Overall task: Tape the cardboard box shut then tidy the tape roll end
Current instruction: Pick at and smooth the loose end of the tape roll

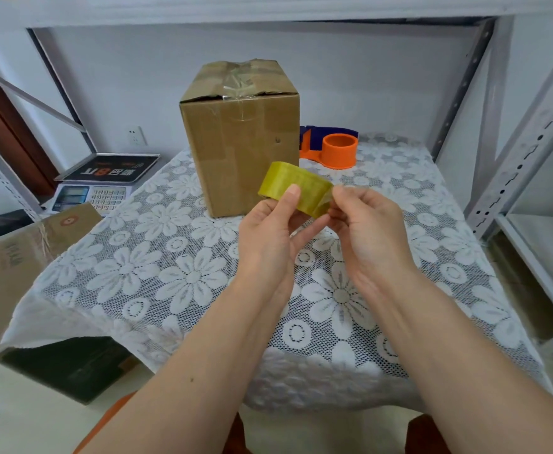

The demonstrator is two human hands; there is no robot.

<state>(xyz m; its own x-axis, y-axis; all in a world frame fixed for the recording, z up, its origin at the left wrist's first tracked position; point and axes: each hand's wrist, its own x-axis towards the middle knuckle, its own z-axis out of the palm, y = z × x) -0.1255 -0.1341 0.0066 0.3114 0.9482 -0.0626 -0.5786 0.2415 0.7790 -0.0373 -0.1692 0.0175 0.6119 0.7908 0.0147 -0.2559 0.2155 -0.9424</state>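
Both hands up over the tabletop [157, 267], which has a white lace floral cloth on it. Left hand [268, 237] grips the tape roll [293, 188]: thumb pressed flat on the outer face, the other fingers curled underneath. Roll is yellowish, translucent, held in the air just in front of the cardboard box [240, 139], not touching it. Right hand [366, 224] has its fingers pinched together at the roll's right edge, on what looks like the loose tape end; can't tell how far it's peeled.

Box stands upright near the middle-back of the tabletop. Top flaps are closed, with clear tape running over the seam and down the front face; the tape looks wrinkled at the top.

Orange tape dispenser [335, 152] sits right behind the box, partly hidden by it. A weighing scale [104, 181] sits off to the left, below tabletop level, with another carton [23, 257] in front of it. Metal shelving upright [524, 139] on the right.
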